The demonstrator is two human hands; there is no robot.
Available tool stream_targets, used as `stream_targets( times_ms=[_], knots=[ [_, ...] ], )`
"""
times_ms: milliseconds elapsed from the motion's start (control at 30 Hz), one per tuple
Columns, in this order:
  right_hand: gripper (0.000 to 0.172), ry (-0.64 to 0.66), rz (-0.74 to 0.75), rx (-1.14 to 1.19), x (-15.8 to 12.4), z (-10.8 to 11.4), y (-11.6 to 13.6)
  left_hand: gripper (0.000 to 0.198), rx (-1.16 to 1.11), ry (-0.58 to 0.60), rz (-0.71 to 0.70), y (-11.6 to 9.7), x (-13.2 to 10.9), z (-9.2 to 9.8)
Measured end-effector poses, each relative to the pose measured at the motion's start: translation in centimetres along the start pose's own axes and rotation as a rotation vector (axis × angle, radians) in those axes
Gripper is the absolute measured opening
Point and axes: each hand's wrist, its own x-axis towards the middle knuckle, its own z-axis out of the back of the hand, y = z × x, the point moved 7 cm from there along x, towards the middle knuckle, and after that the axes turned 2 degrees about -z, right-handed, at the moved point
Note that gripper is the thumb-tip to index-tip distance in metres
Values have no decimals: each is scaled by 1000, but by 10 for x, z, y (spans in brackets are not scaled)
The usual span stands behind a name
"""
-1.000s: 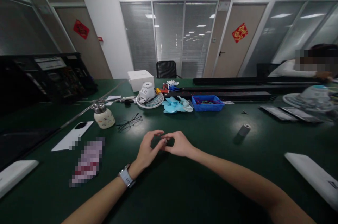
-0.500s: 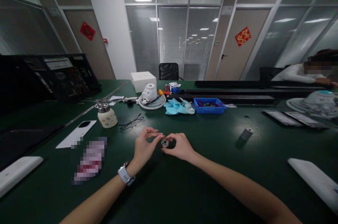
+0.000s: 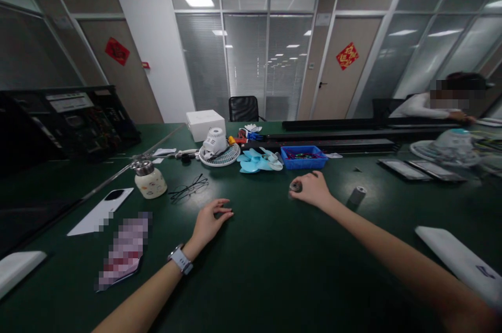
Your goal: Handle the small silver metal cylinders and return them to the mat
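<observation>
My right hand (image 3: pixel 315 190) grips a small round metal part (image 3: pixel 295 186) between thumb and fingers, just above the green table (image 3: pixel 251 270). Nothing is held by my left hand (image 3: pixel 209 221), which hovers over the table at centre left with its fingers slightly apart. On the wrist behind it is a watch with a pale strap (image 3: pixel 181 259). A grey cylinder (image 3: pixel 357 195) stands on the table to the right of my right hand.
Beyond my hands lie light blue fan blades (image 3: pixel 257 160), a blue tray (image 3: pixel 304 162) of small parts and a white fan base (image 3: pixel 215 144). Glasses (image 3: pixel 190 188), a cream flask (image 3: pixel 151 181) and a phone (image 3: pixel 100 211) are left. A person (image 3: pixel 427 105) sits far right.
My right hand has moved away to the right and forward with the round metal part. My left hand has come off the part and stays near the centre left. The view has shifted slightly.
</observation>
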Motion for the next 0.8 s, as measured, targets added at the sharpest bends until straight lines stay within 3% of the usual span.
stream_targets(
  times_ms=[200, 300, 367, 433, 467, 567, 633, 700, 800],
  knots=[
    [20, 148, -427, -404, 24, 18, -138, 44, 7, 4, 10, 4, 1, 0],
    [18, 185, -542, -406, 26, 28, -172, 45, -18, -8, 10, 5, 1, 0],
    [19, 177, -550, -386, 25, 33, -170, 48, -20, -8, 17, 5, 1, 0],
    [24, 132, -496, -377, 22, 34, -143, 52, -25, -8, 35, 5, 1, 0],
    [29, 85, -412, -338, 21, 33, -117, 55, -39, -18, 53, 6, 1, 1],
    [37, -11, 51, 53, 8, 18, -1, 53, -105, -95, 148, 12, 1, 6],
    [43, 120, 267, 366, -6, -6, 74, 50, -126, -177, 213, 18, 1, 11],
    [51, 232, 326, 497, -15, -32, 128, 49, -126, -241, 235, 21, 0, 16],
    [54, 258, 304, 510, -14, -62, 172, 46, -121, -273, 213, 20, -1, 18]
  ],
)
